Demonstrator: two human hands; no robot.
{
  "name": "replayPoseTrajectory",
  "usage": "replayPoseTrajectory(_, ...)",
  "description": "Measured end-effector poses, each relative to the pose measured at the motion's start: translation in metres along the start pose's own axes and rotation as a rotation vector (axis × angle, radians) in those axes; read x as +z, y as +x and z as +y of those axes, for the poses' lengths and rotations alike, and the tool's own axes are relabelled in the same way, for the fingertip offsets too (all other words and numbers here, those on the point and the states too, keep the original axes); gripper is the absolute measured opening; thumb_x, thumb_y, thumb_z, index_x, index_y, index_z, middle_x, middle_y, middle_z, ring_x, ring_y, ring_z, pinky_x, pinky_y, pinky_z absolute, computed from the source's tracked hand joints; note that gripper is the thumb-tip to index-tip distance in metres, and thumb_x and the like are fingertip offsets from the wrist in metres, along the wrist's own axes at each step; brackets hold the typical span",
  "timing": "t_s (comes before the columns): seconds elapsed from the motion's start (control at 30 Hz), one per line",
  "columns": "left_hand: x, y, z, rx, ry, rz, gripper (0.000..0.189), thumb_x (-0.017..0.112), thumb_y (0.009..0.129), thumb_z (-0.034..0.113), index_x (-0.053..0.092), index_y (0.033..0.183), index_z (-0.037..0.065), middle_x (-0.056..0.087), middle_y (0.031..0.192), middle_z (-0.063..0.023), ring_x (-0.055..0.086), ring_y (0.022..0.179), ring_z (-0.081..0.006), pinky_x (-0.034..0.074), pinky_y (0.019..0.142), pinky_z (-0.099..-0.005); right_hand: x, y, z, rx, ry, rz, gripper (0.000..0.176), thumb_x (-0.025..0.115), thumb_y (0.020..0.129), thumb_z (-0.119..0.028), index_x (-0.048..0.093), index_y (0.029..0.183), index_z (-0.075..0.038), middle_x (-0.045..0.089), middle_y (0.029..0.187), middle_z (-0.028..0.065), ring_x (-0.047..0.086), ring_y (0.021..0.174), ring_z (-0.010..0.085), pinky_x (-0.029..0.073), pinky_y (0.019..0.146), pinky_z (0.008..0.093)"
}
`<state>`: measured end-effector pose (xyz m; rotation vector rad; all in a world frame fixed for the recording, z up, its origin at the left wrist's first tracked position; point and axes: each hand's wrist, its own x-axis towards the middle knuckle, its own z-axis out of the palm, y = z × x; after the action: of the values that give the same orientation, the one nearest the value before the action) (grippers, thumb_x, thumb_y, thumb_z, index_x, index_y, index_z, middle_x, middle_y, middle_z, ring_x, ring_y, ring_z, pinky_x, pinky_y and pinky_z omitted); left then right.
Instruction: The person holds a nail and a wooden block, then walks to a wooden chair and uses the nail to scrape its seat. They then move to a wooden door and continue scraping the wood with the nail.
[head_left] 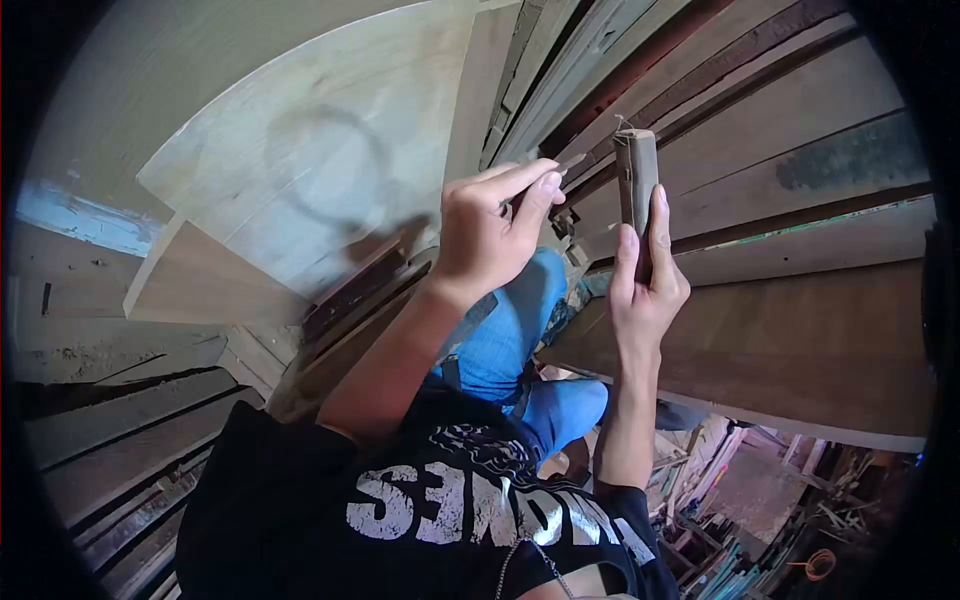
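Note:
My left hand (492, 232) is closed, pinching a thin, dark pointed piece (573, 161) between thumb and fingers. Its tip points up and right, towards the wooden stick, with a gap between them. In my right hand (648, 292) an upright wooden stick (637, 180) is gripped near its lower end. The stick has a flat, paler top and dark, rough sides, and a thin curled strand (622, 122) stands at its upper left corner. The rest of what my left hand holds is hidden by the fingers.
Long boards (820, 170) are stacked at the upper right, above a wide brown panel (800, 340). A pale curved panel (350, 130) lies at the upper left. More planks (130, 420) sit at the lower left. Wood scraps (740, 490) and an orange coil (820, 565) lie at the lower right.

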<state>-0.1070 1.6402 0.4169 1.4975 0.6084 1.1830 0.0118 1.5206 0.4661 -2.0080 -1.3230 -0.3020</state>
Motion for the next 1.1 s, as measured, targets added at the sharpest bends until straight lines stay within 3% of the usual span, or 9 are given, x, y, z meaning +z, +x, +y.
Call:
replayPoseTrajectory(0.1,-0.001,0.0,0.001,-0.032,0.02,-0.034,0.018,0.064,0.092,0.005,0.069,0.105,-0.007,0.072,0.086,-0.0131,0.068,0.076,-0.0136,0.052,0.068,-0.0245,-0.003,-0.007,0.001,-0.071,-0.029,0.013,0.047,0.065,0.089,-0.004,0.056,0.135,-0.004,0.07,0.103,0.0206,0.071,0.077,0.0208,0.054,0.069,0.031)
replayPoseTrajectory(0.3,0.0,-0.002,-0.001,-0.084,-0.074,-0.049,0.018,0.063,0.093,0.003,0.068,0.104,-0.009,0.071,0.089,-0.0141,0.068,0.076,-0.013,0.053,0.067,-0.0236,-0.004,-0.006,-0.011,-0.143,-0.006,0.067,0.049,0.07,0.084,-0.003,0.06,0.131,-0.005,0.069,0.084,0.0136,0.062,0.061,0.0192,0.052,0.059,0.0314)
replayPoseTrajectory(0.5,-0.003,-0.001,-0.004,-0.046,0.028,-0.063,0.016,0.061,0.094,0.005,0.069,0.101,-0.007,0.069,0.079,-0.0094,0.063,0.068,-0.0095,0.048,0.06,-0.0239,0.007,-0.003,-0.016,-0.308,-0.18,-0.043,0.056,0.079,0.075,-0.009,0.064,0.129,-0.017,0.069,0.086,0.0102,0.062,0.059,0.0195,0.054,0.054,0.031)
replayPoseTrajectory(0.73,0.002,-0.005,-0.014,-0.082,0.043,0.045,0.015,0.062,0.093,0.006,0.069,0.095,-0.007,0.063,0.071,-0.0028,0.054,0.064,-0.0055,0.043,0.056,-0.0222,0.032,0.002,0.02,-0.433,-0.282,0.025,0.053,0.076,0.08,-0.023,0.062,0.13,-0.031,0.051,0.067,0.0069,0.056,0.049,0.0204,0.047,0.044,0.0345)
replayPoseTrajectory(0.77,0.004,-0.007,-0.015,-0.205,-0.112,0.044,0.016,0.062,0.093,0.006,0.07,0.094,-0.008,0.064,0.073,-0.0028,0.054,0.063,-0.0054,0.043,0.056,-0.0217,0.035,0.004,0.022,-0.45,-0.285,0.047,0.053,0.075,0.081,-0.025,0.061,0.131,-0.032,0.05,0.067,0.0068,0.056,0.048,0.0208,0.047,0.044,0.0349)
replayPoseTrajectory(0.83,0.001,-0.007,0.003,-0.104,-0.034,0.005,0.017,0.061,0.094,0.006,0.07,0.094,-0.008,0.064,0.073,-0.0038,0.054,0.062,-0.0055,0.043,0.056,-0.0215,0.026,0.017,0.019,-0.187,-0.67,-0.127,0.053,0.071,0.086,-0.027,0.055,0.136,-0.032,0.057,0.069,0.0132,0.061,0.052,0.027,0.048,0.047,0.0405)
replayPoseTrajectory(0.9,0.006,-0.014,0.017,0.005,-0.073,-0.037,0.018,0.06,0.095,0.007,0.07,0.096,-0.008,0.063,0.071,-0.0037,0.054,0.062,-0.0054,0.043,0.056,-0.0213,0.017,0.032,0.072,0.094,-0.565,-0.069,0.051,0.068,0.089,-0.026,0.054,0.138,-0.03,0.062,0.069,0.0168,0.064,0.056,0.0308,0.05,0.051,0.0427)
replayPoseTrajectory(0.97,0.004,-0.01,0.0,-0.151,-0.14,0.002,0.018,0.061,0.095,0.009,0.071,0.098,-0.006,0.062,0.069,-0.0021,0.055,0.062,-0.0053,0.044,0.057,-0.0203,-0.003,0.036,0.07,-0.013,-0.351,0.08,0.049,0.066,0.092,-0.024,0.053,0.138,-0.028,0.064,0.068,0.0177,0.066,0.058,0.0319,0.051,0.053,0.0431)
replayPoseTrajectory(1.1,0.015,-0.015,-0.001,-0.047,-0.122,-0.076,0.017,0.063,0.093,0.007,0.07,0.1,-0.007,0.07,0.076,-0.0071,0.057,0.063,-0.0046,0.045,0.058,-0.0194,-0.019,0.03,0.029,-0.026,-0.193,0.078,0.05,0.067,0.09,-0.016,0.056,0.138,-0.022,0.063,0.068,0.0162,0.063,0.055,0.0243,0.05,0.055,0.0384)
